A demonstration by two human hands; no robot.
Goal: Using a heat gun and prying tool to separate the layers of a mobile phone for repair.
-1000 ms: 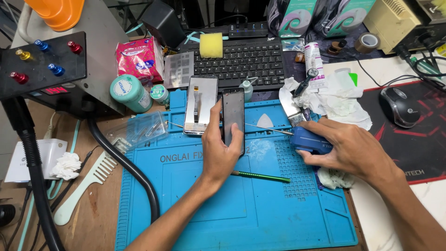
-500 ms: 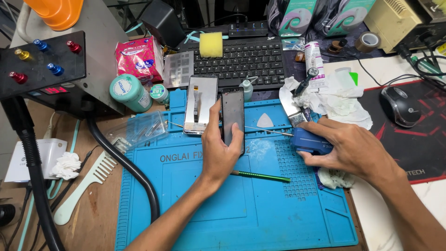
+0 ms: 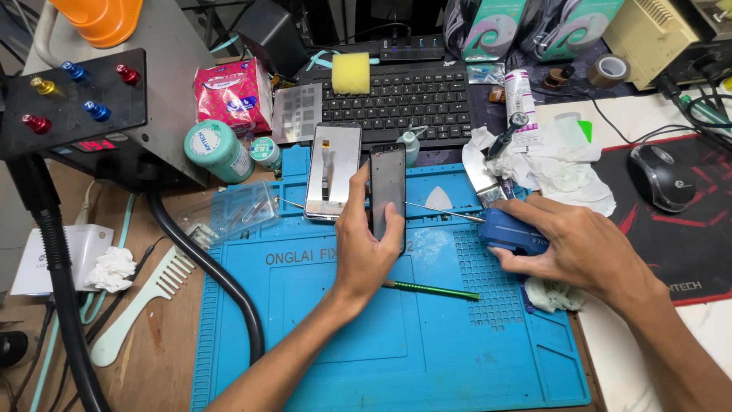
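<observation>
Head view: my left hand [image 3: 366, 248] grips the dark phone frame [image 3: 387, 191] upright at mid-frame over the blue repair mat [image 3: 427, 351]; my right hand [image 3: 583, 248] clasps a blue tool [image 3: 507, 229] right of it.

A wooden desk [image 3: 164, 343] is carrying a blue mat [image 3: 427, 358], a pale comb [image 3: 145, 301], a black hose [image 3: 206, 263], a keyboard [image 3: 400, 103] and a mouse pad [image 3: 686, 252]. On the mat a green pencil [image 3: 431, 290] and a screen panel [image 3: 333, 172] are lying.
</observation>
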